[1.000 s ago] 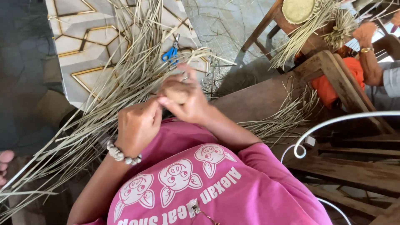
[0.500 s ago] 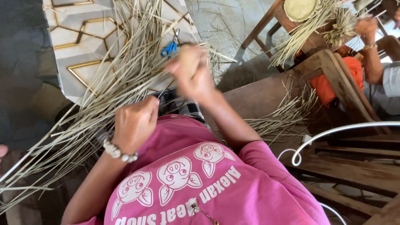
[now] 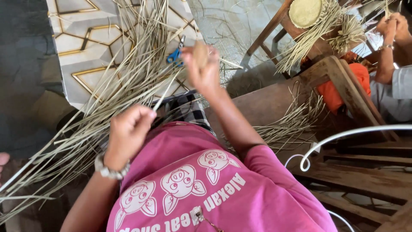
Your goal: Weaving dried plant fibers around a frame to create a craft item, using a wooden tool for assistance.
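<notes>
Right hand (image 3: 201, 64) motion-blurred, grip unclear; scissors (image 3: 175, 55) perhaps half hidden under straw strands (image 3: 86, 129).

Informal home weaving workshop. Loose straw strands (image 3: 98, 107) piled over a patterned floor mat (image 3: 86, 38); wooden benches (image 3: 343, 81); a woven round disc (image 3: 304, 12) on a neighbouring bench; blue scissors (image 3: 175, 55) among strands.

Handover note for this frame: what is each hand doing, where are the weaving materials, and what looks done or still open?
Left hand: pinching one end of a pale strand.
Right hand: raised, closed on the strand's other end.
Loose straw bundle fans over the lap and floor mat; blue scissors lie on the mat.
Done: one strand drawn out from the bundle. Left: most of the bundle lies loose, unwoven.
</notes>
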